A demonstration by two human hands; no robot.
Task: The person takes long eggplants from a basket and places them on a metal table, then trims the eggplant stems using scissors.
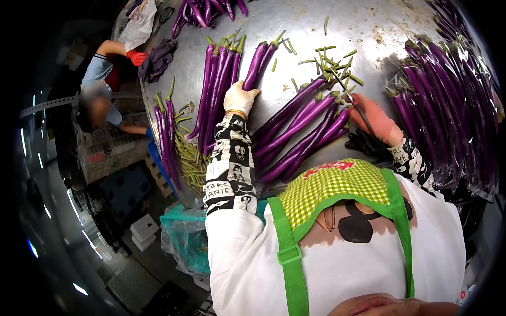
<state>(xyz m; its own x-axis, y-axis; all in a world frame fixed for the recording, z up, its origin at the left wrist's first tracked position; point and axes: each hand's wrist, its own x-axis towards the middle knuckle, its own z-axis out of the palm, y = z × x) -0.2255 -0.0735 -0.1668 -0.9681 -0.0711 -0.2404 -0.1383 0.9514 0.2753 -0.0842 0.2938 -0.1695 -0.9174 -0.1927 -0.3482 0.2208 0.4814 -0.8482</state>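
My left hand (240, 99), in a whitish glove, is closed around the lower ends of two purple eggplants (259, 64) that lie side by side on the metal table (295, 16). Just left of it lies a row of long eggplants (217, 87). My right hand (370, 117), in a pink-orange glove, grips scissors (362, 111). Their blades point at a heap of cut green stems (332, 66). Between my hands lies a slanted pile of eggplants (300, 126), stem ends toward the scissors.
Bagged eggplants (448, 110) lie at the right. Cut stems (191, 152) and a few eggplants (167, 134) lie at the left edge, above a teal crate (184, 226). Another person (97, 73) with a red glove (136, 57) is at the far left, beside a dark cloth (159, 60).
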